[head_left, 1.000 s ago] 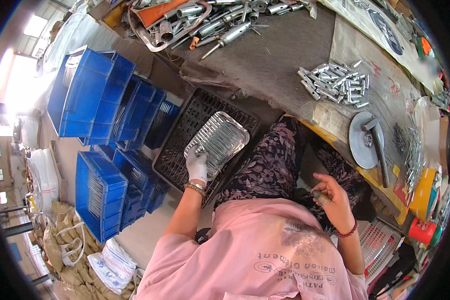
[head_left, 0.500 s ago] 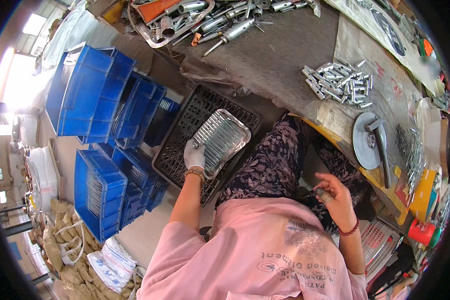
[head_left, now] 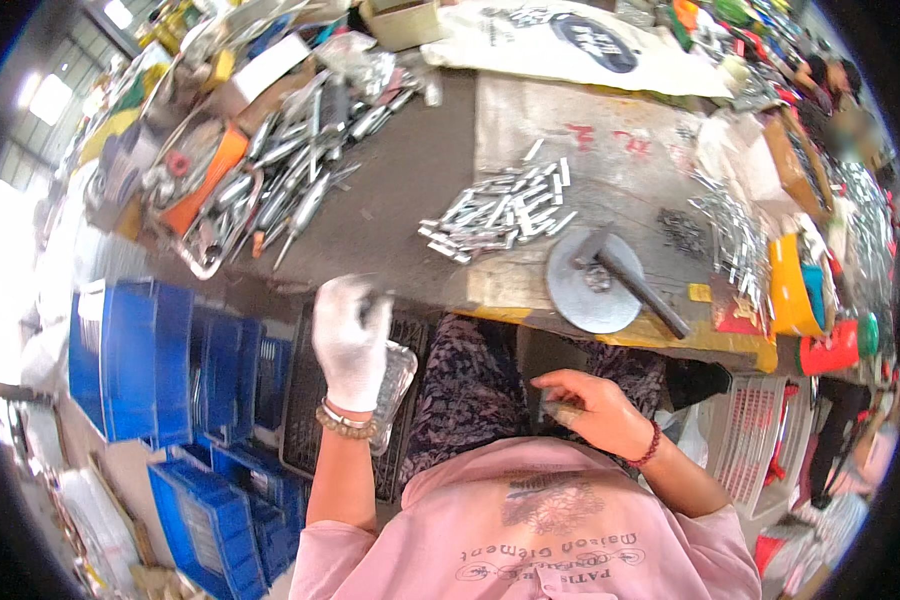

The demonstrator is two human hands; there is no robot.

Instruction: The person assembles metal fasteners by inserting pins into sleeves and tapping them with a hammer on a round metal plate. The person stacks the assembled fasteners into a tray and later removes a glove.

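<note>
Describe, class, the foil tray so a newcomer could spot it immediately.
Start at the big grey workbench and drop below its near edge, left of the person's legs, to the dark latticed crate. Over it, partly hidden behind the white-gloved left hand, is the foil tray. Its shiny, crinkled silver rim sets it apart from the dark crate and blue bins.

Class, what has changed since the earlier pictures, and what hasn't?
The gloved left hand has lifted off the foil tray toward the workbench; blur hides whether it holds anything. The view has turned rightward. Unchanged: the tray is in the dark crate, the right hand is near the lap, the hammer lies on the round plate.
</note>
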